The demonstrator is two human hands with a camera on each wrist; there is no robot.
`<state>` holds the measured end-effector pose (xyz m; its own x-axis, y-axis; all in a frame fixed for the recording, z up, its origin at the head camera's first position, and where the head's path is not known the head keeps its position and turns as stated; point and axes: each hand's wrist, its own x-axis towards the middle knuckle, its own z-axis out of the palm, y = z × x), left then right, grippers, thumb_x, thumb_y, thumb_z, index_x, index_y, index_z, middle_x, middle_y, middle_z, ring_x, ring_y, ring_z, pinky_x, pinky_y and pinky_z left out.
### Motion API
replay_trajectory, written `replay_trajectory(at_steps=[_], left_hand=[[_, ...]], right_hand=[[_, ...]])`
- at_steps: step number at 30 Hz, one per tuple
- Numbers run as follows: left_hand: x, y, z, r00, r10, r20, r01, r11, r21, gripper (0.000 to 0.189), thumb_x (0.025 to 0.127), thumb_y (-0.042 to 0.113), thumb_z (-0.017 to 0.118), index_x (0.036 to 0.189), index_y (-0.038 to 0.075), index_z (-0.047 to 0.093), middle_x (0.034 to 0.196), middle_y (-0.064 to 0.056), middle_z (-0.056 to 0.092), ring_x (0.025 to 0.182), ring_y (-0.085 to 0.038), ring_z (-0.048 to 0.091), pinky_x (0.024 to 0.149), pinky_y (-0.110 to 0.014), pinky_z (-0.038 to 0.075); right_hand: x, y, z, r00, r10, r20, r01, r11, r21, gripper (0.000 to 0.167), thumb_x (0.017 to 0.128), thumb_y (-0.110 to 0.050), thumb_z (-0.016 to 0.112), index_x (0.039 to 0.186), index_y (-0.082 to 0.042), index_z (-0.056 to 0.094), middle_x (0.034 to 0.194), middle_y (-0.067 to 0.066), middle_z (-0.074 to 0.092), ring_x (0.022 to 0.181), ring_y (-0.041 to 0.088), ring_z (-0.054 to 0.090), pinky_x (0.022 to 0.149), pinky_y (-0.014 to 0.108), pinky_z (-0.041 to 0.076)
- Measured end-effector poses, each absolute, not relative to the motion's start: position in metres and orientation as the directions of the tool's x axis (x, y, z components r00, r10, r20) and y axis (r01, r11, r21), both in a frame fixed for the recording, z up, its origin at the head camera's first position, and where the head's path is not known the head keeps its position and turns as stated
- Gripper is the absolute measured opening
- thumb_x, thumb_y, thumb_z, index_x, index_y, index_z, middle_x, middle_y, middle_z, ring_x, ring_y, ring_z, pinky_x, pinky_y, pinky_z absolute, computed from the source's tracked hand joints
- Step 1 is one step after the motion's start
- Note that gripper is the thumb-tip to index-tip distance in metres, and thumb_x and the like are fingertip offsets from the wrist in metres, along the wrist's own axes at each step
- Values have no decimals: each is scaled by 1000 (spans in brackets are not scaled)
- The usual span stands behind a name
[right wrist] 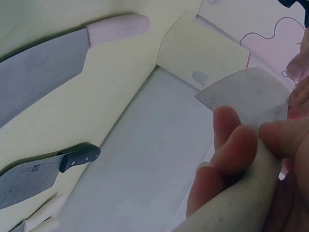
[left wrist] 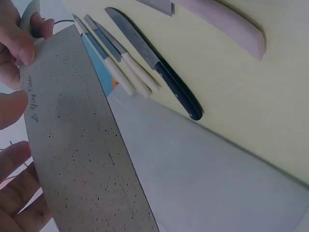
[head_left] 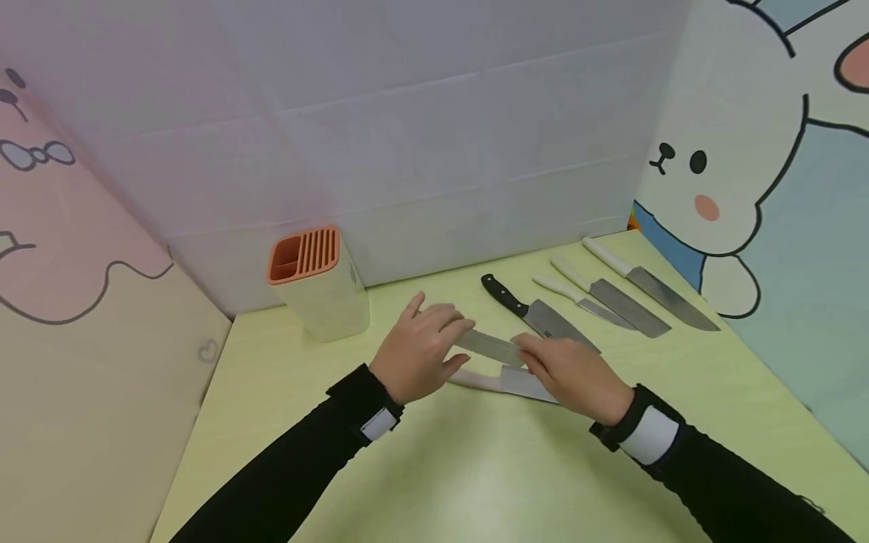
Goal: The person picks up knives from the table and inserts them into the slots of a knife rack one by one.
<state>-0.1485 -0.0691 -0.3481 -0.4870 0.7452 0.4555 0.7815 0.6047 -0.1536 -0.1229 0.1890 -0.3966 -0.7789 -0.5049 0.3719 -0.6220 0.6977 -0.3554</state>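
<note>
My right hand (head_left: 577, 373) grips the pale handle (right wrist: 231, 203) of a kitchen knife and holds it above the table. Its broad grey blade (left wrist: 82, 125), speckled with dark spots and marked with handwriting, points leftward. Around the far end of that blade, my left hand (head_left: 421, 347) has its fingers loosely spread, the fingertips right at the blade's edge. Below the held knife lies another broad knife with a pale handle (head_left: 475, 379), its blade partly hidden by my right hand. A black-handled knife (head_left: 505, 296) rests just behind.
On the pale yellow table (head_left: 434, 483), three white-handled knives lie side by side at the back right, among them a broad-bladed one (head_left: 621, 305). A cream knife block (head_left: 329, 309) with an orange slotted top stands at the back left, near the wall.
</note>
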Motion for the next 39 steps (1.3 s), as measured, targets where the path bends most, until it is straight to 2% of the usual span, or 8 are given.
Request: replay_trajectory(at_steps=[6, 15, 22, 26, 29, 32, 34, 39], left_hand=[[-142, -66, -360, -551, 780, 297, 796, 598, -95, 32, 83, 20, 85, 113, 11, 75, 94, 0, 77, 77, -12, 72, 71, -27, 58], [-141, -69, -377, -625, 764, 162, 768, 638, -46, 12, 93, 10, 73, 104, 14, 75, 84, 2, 76, 63, -11, 67, 55, -26, 53], [-144, -74, -386, -632, 749, 199, 757, 652, -50, 13, 95, 11, 71, 105, 16, 74, 84, 4, 77, 62, -9, 67, 52, -26, 52], [-146, -81, -387, -647, 714, 266, 742, 670, 5, 10, 95, 12, 71, 104, 13, 74, 79, 2, 75, 57, -9, 61, 51, -25, 49], [-150, -91, -388, -677, 657, 331, 717, 691, 95, 9, 94, 9, 71, 102, 11, 74, 78, -1, 74, 57, -10, 58, 54, -27, 49], [-157, -102, -388, -712, 578, 400, 681, 707, 191, 10, 93, 5, 71, 102, 8, 74, 80, -4, 74, 59, -11, 57, 57, -29, 50], [-162, -109, -386, -734, 518, 439, 655, 711, 257, 11, 93, 3, 70, 103, 6, 73, 83, -7, 74, 61, -13, 59, 59, -31, 51], [-175, -131, -366, -802, 392, 450, 578, 698, 422, 14, 95, -2, 65, 109, -2, 66, 98, -21, 74, 79, -29, 72, 68, -45, 59]], right_hand=[[-121, 183, -397, -711, -565, 418, -683, 696, -221, 16, 96, -10, 69, 112, -11, 70, 71, -4, 62, 56, 3, 42, 48, 19, 35], [-121, 180, -399, -622, -640, 452, -729, 684, -35, 25, 86, -11, 80, 110, -14, 73, 68, -2, 63, 52, 8, 52, 45, 20, 40], [-124, 180, -398, -607, -626, 489, -727, 687, -23, 26, 85, -15, 82, 110, -14, 75, 70, -1, 64, 55, 11, 54, 48, 22, 44], [-129, 182, -393, -553, -591, 587, -740, 672, -21, 30, 84, -17, 83, 111, -9, 74, 88, 5, 69, 75, 19, 62, 64, 31, 55], [-132, 187, -388, -490, -536, 687, -761, 648, -38, 20, 95, -18, 71, 109, -5, 72, 105, 14, 67, 93, 30, 63, 80, 44, 57], [-133, 192, -383, -441, -463, 769, -769, 637, -58, 29, 106, -25, 52, 104, -3, 71, 115, 21, 63, 103, 38, 61, 84, 52, 54], [-132, 196, -381, -433, -434, 790, -769, 634, -73, 39, 109, -29, 43, 101, -3, 70, 116, 22, 62, 103, 39, 60, 84, 52, 52], [-130, 206, -392, -459, -424, 781, -772, 625, -114, 43, 109, -32, 41, 96, -4, 71, 113, 20, 64, 102, 37, 60, 83, 45, 51]])
